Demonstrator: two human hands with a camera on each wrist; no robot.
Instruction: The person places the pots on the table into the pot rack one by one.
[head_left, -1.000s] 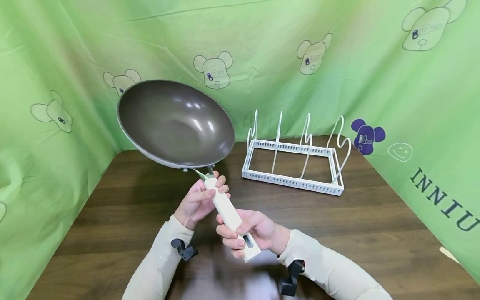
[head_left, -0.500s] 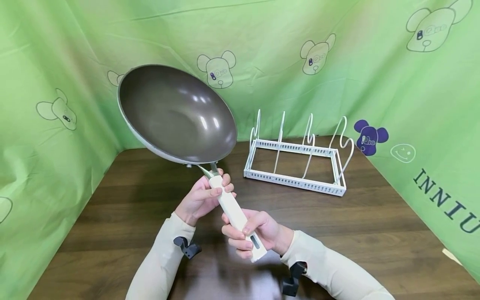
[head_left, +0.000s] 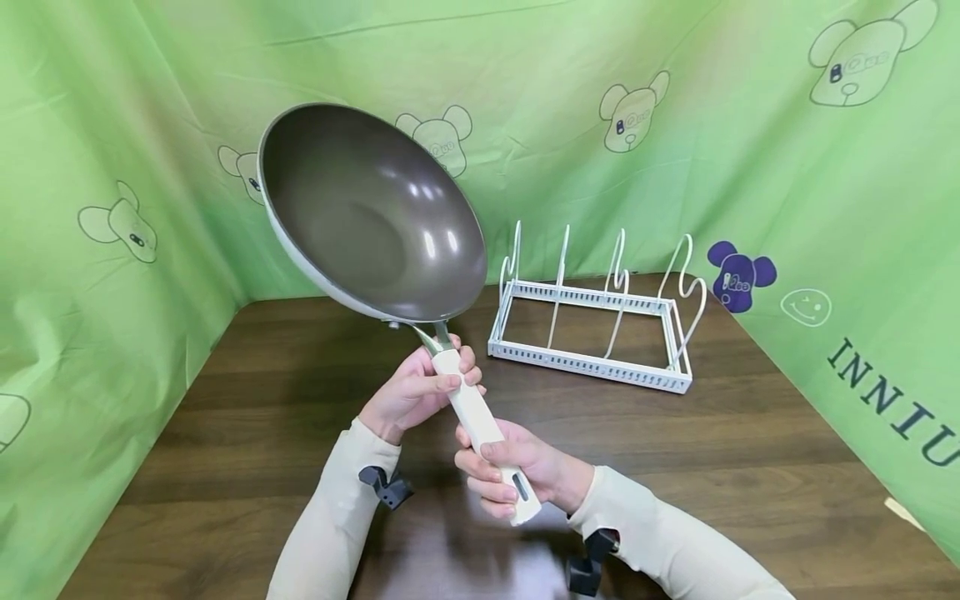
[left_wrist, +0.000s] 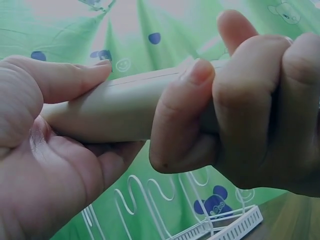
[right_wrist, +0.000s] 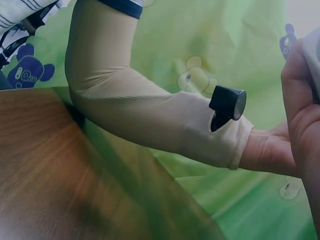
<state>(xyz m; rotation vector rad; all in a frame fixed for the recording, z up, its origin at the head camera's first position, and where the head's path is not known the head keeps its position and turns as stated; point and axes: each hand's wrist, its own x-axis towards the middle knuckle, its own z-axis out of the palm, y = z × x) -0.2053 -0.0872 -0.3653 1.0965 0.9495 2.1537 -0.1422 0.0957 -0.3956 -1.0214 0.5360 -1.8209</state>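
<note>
A deep wok-style frying pan with a dark brown inside is held up above the table, its inside tilted toward the head camera. Its long white handle slants down to the right. My left hand grips the handle close to the pan, thumb across its top. Farther down, my right hand curls its fingers round the handle near the slotted end. In the left wrist view both hands hold the handle. Only an edge of the right hand shows in the right wrist view.
A white wire pan rack with several upright looped dividers stands on the dark wooden table, right of the pan. Green printed cloth hangs round the back and sides. A small pale piece lies at the right table edge.
The pan has risen and shifted right, its inside tipping further toward the head camera. Both hands have moved a little right with the handle, keeping their grip. The rack stays put.
</note>
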